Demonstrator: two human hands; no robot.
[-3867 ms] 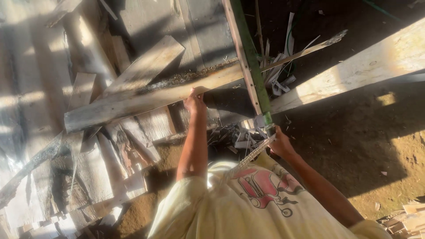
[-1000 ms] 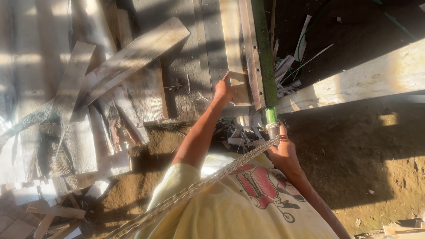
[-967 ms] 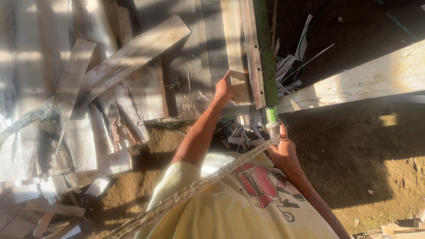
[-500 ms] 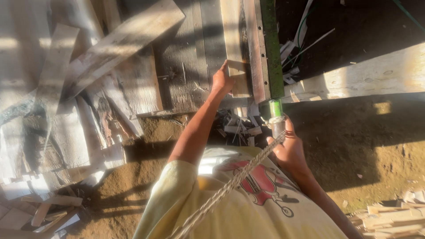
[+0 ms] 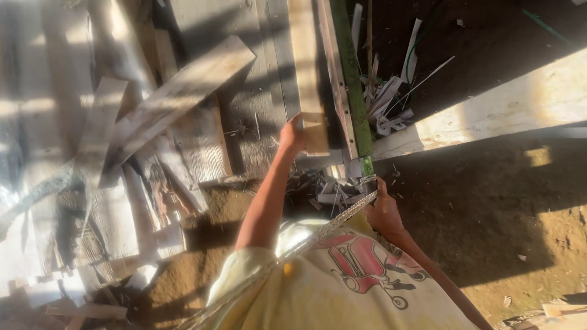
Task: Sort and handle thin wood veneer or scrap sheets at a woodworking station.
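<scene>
Up near the frame's centre, the left hand (image 5: 293,135) grips the end of a pale plank (image 5: 307,73), fingers curled round it, seemingly steadying it beside the green bar (image 5: 350,79). The right hand (image 5: 384,211) closes round a saw's (image 5: 342,215) handle (blade slanting toward the lower left), ready at the plank's foot. Since half a second ago the plank has shifted slightly left; scrap boards (image 5: 177,98) lie around.

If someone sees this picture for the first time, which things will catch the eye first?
First, the left hand at centre gripping the end of a pale wooden plank. Beside it, the right hand holds a metal chain near a long green bar. On the left, sunlit scrap boards lie in a heap.
</scene>
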